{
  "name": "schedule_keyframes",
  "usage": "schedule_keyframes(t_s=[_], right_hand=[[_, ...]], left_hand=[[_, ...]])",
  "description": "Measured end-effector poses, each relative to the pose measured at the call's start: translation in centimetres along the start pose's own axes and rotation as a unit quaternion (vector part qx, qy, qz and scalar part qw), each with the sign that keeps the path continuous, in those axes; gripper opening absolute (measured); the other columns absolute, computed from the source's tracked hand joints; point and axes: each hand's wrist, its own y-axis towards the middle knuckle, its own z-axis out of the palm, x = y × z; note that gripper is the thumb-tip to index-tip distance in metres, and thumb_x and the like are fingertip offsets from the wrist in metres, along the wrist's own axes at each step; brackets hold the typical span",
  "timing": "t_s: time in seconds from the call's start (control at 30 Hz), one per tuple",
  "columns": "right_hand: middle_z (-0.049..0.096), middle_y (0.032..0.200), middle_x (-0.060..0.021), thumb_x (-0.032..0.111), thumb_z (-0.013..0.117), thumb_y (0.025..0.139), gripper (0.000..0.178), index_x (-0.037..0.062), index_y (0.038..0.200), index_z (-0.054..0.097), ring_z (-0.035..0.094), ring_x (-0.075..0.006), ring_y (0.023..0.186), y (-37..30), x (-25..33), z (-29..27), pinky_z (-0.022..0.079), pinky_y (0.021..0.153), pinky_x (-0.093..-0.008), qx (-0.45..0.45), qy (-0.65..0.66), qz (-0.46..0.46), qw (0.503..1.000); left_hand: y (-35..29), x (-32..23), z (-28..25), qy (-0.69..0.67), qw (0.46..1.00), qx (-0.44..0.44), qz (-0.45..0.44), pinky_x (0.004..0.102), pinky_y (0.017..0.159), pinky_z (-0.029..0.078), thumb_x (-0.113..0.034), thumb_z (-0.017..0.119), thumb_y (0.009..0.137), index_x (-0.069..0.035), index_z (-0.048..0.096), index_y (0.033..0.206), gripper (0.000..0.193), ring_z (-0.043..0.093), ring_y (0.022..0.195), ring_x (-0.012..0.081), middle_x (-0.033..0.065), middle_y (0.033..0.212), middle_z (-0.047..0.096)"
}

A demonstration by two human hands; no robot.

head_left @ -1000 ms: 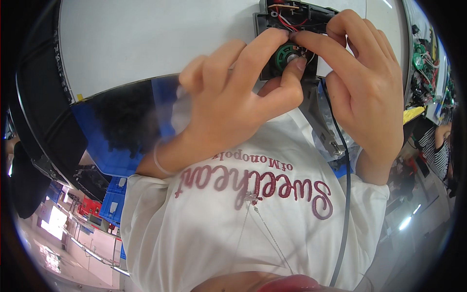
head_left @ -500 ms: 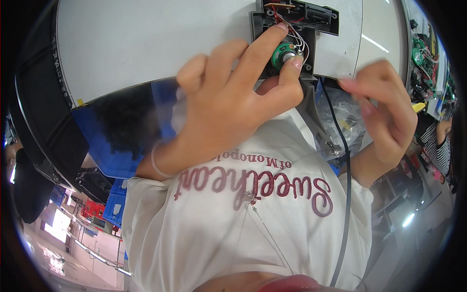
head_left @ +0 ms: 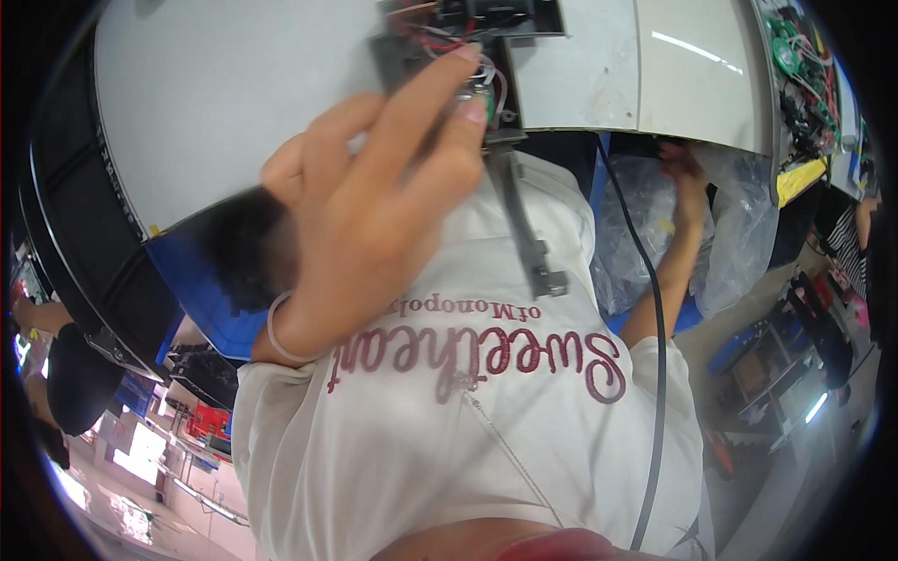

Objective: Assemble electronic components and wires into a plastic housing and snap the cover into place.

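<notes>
Lettering (head_left: 477, 360), dark red and inverted, across our white shirt (head_left: 412, 477). Housing (head_left: 524, 19), black, wired, top centre of the frame, gripped by our left hand (head_left: 374, 196), thumb at the green speaker (head_left: 489, 101); long grey arm (head_left: 522, 215) pointing downward, slightly right. White table (head_left: 234, 103) behind, pink walls (head_left: 210, 496) lower left; our right hand (head_left: 686, 168), among plastic bags (head_left: 739, 234) at right, grasp we cannot tell.

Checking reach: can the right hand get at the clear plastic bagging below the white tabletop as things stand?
Probably yes: the right hand appears beside the clear plastic bagging, and the long dark cable hangs left of it, seemingly out of the way.
</notes>
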Motion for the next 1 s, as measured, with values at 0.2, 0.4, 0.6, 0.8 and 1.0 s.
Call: schedule_keyframes(t_s=[0.2,0.4,0.6,0.8,1.0], right_hand=[[0.057,0.127,-0.0222,0.025,0.056,0.086,0.042,0.0112,0.126,0.06,0.043,-0.0421,0.128,9.0,-16.5,7.0,0.035,0.108,-0.0452,-0.02,-0.291,-0.133,0.947],[0.056,0.125,-0.0279,0.031,0.055,0.089,0.042,0.0013,0.118,0.062,0.046,-0.0403,0.126,8.0,-9.4,12.8,0.039,0.105,-0.0428,0.106,-0.538,0.083,0.832],[0.057,0.123,-0.0286,0.031,0.056,0.089,0.041,0.0002,0.116,0.062,0.048,-0.04,0.123,7.9,-9.5,13.0,0.041,0.103,-0.0429,0.047,-0.485,0.011,0.873],[0.058,0.12,-0.0292,0.03,0.057,0.089,0.04,-0.001,0.113,0.063,0.051,-0.0398,0.12,7.2,-10.0,12.6,0.042,0.1,-0.043,0.014,-0.419,-0.109,0.901],[0.059,0.118,-0.0298,0.03,0.058,0.089,0.039,-0.0021,0.11,0.064,0.054,-0.0395,0.117,6.4,-10.1,11.7,0.044,0.098,-0.0431,-0.004,-0.343,-0.228,0.911]], left_hand=[[0.9,0.2,0.6,-0.013,0.999,-0.017,0.033,0.0266,0.077,0.04,-0.006,0.072,0.075,-0.014,0.067,0.096,0.023,0.058,0.083,0.017,-0.0009,0.112,0.069],[0.7,0.2,0.6,-0.026,0.999,-0.017,0.018,0.0304,0.075,0.043,0.004,0.069,0.068,-0.008,0.066,0.098,0.032,0.059,0.079,0.0224,0.0065,0.109,0.069],[1.0,0.7,0.6,-0.061,0.998,0.001,0.019,0.0316,0.072,0.046,0.006,0.067,0.07,-0.008,0.063,0.1,0.033,0.062,0.073,0.0261,0.0106,0.106,0.07],[1.1,0.7,0.5,-0.062,0.998,0.014,0.015,0.0287,0.061,0.046,0.003,0.068,0.073,-0.008,0.064,0.093,0.023,0.062,0.064,0.0228,0.0113,0.107,0.069],[0.2,0.0,1.3,-0.071,0.994,-0.064,-0.045,0.0291,0.07,0.042,-0.006,0.074,0.075,-0.016,0.072,0.098,0.025,0.058,0.083,0.0188,0.0072,0.11,0.065]])
